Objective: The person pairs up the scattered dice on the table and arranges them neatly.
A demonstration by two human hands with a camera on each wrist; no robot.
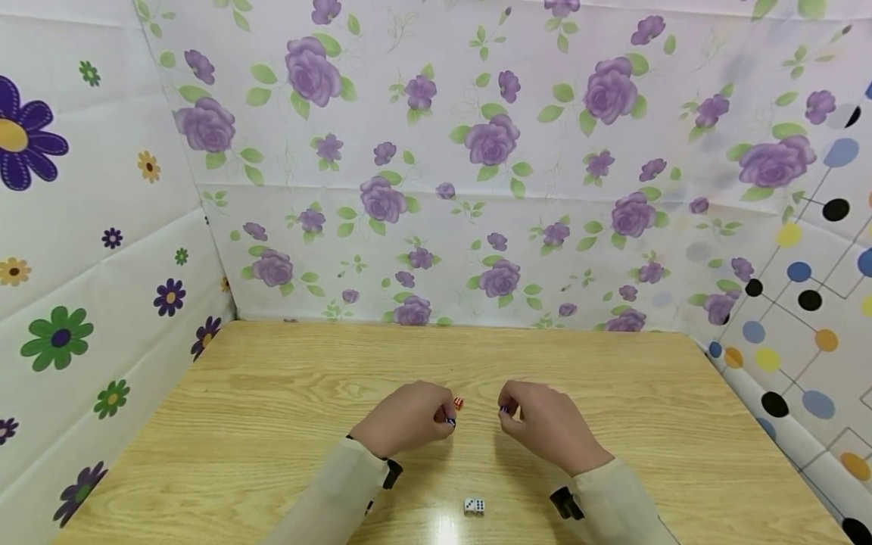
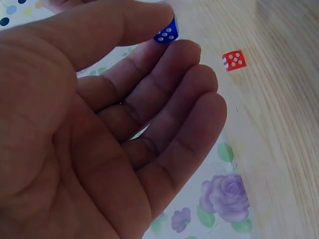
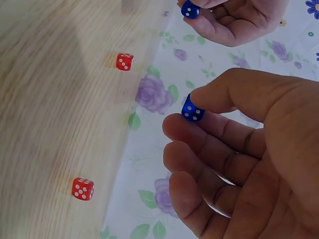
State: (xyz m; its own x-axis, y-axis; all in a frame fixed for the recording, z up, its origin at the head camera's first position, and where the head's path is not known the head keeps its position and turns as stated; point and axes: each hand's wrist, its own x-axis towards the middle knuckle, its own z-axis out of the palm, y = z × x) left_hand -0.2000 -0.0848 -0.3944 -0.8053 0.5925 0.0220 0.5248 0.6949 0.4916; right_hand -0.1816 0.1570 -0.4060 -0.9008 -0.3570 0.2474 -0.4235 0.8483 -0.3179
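Thumb and fingertips of my left hand (image 1: 411, 415) pinch a blue die (image 2: 167, 34) with white dots. Opposite it, my right hand (image 1: 548, 424) pinches a second blue die (image 3: 192, 109) the same way. Both dice are held above the table, a short gap apart. One red die (image 1: 459, 403) lies on the wood just beyond my left fingertips. The right wrist view has two red dice, one upper (image 3: 124, 61) and one lower (image 3: 82, 189); in the head view the second is hidden.
Two white dice (image 1: 474, 506) sit side by side near the front of the wooden table (image 1: 293, 378). A flowered cloth (image 1: 436, 166) hangs behind the table, with patterned sheets on the left (image 1: 102, 295) and right (image 1: 811, 356).
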